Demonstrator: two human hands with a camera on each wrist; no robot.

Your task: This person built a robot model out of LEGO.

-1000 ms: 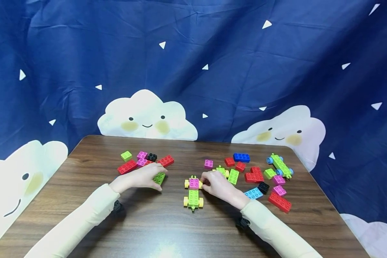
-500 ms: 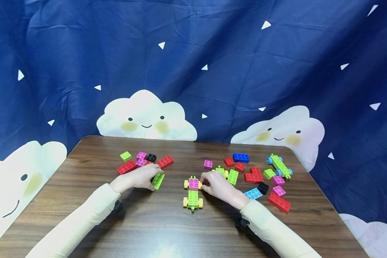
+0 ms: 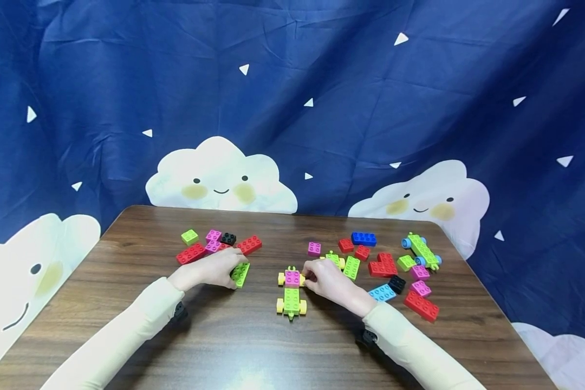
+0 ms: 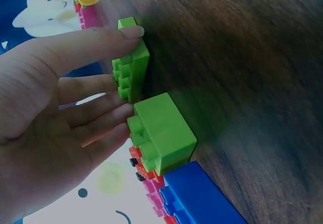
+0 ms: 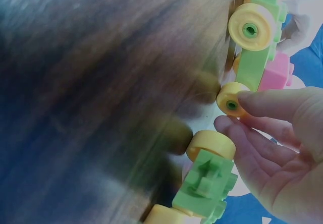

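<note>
Left of the yellow-wheeled car (image 3: 291,299), your left hand (image 3: 214,269) pinched the green brick (image 3: 241,274) toward its near end, though a more central hold probably suited better, while your right hand (image 3: 329,280) gripped the car's far right wheel (image 5: 228,97).

Glare on table (image 3: 292,352), dim left wrist view
</note>
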